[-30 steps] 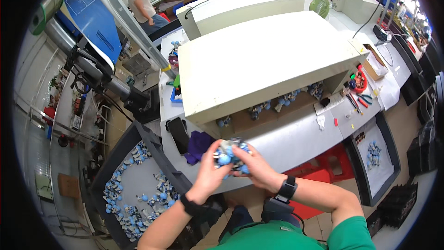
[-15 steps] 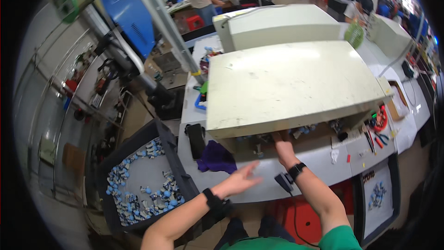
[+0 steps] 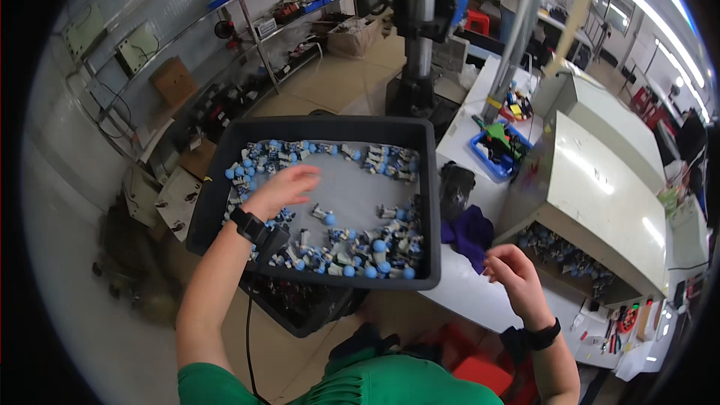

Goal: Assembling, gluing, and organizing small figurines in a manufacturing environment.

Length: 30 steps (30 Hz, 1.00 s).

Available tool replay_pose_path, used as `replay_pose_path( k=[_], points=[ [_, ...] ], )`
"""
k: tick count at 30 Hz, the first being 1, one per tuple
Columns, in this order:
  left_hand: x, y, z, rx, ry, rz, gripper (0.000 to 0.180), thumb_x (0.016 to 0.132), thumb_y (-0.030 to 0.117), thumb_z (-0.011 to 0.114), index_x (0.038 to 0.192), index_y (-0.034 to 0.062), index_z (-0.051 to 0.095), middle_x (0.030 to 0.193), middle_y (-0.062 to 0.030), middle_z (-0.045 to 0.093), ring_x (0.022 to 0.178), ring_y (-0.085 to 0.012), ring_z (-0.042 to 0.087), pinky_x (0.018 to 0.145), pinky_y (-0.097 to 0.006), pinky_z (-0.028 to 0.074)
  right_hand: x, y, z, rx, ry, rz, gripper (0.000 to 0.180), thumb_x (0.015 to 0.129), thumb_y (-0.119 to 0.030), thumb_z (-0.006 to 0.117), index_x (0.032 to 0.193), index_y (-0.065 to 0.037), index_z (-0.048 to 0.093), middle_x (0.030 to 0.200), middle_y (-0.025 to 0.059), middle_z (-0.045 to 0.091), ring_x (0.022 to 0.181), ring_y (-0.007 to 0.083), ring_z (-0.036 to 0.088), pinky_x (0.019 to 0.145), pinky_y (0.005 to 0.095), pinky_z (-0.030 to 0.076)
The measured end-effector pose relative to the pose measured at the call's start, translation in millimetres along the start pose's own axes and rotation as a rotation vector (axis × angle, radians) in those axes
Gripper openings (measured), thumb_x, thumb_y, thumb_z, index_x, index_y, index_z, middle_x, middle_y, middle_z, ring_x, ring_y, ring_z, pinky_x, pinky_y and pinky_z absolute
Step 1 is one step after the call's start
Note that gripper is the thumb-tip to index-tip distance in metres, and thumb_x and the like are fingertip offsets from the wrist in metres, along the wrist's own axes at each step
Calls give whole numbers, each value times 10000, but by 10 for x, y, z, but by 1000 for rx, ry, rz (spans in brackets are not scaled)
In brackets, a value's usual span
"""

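Observation:
My left hand (image 3: pixel 283 191) hovers over the left part of a large black tray (image 3: pixel 433 202), fingers stretched and apart, holding nothing. Many small figures with blue round heads and grey-white bodies (image 3: pixel 364 259) lie in the tray, mostly along its edges. One loose figure (image 3: pixel 324 215) lies nearer the middle, right of my left hand. My right hand (image 3: pixel 517 277) is above the table's front edge, beside a purple cloth (image 3: pixel 471 236). Its fingers are curled together; whatever they may hold is hidden. More such figures (image 3: pixel 566 259) are heaped under the cream metal housing (image 3: pixel 600 195).
A blue bin (image 3: pixel 480 151) with dark items and a black plastic-wrapped thing (image 3: pixel 454 186) are on the white table. Hand tools (image 3: pixel 615 341) lie at far right. A black post (image 3: pixel 420 37) rises behind the tray; another dark crate (image 3: pixel 300 322) is beneath it. Red stool (image 3: pixel 480 375) below.
The view has swung left to the tray. My left hand has moved from the table's edge to over the tray. My right hand has come out from under the housing.

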<state>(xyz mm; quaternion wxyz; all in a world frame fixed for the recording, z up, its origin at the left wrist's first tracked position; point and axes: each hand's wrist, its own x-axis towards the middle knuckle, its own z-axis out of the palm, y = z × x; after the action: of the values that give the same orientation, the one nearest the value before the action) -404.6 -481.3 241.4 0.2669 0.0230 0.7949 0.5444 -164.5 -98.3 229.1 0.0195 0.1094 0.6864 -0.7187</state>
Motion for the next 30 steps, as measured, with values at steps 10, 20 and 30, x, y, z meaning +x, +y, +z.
replay_pose_path(
  k=[10,20,30],
  points=[
    [1039,-998,-744,-85,-76,-43,581,862,313,644,1341,49,448,1258,-74,541,1182,-185,491,934,-377,432,2521,345,1246,-994,-1,-189,483,816,-326,681,1150,-2,553,1116,206,568,1013,328,584,877,362,469],
    [1582,-372,285,724,-136,656,748,677,225,758,1324,33,434,1293,-166,489,1213,-344,453,1023,-402,398,3267,790,1436,-1464,67,-79,643,775,-432,662,1257,-33,513,1198,234,548,1161,384,500,979,474,395],
    [2218,-525,769,981,8,723,916,498,274,878,1285,64,459,1215,-111,485,1181,-295,425,979,-458,354,3281,703,1411,-1293,105,-67,653,721,-339,730,1249,-25,505,1153,259,523,1105,419,521,946,443,445]
  ],
)
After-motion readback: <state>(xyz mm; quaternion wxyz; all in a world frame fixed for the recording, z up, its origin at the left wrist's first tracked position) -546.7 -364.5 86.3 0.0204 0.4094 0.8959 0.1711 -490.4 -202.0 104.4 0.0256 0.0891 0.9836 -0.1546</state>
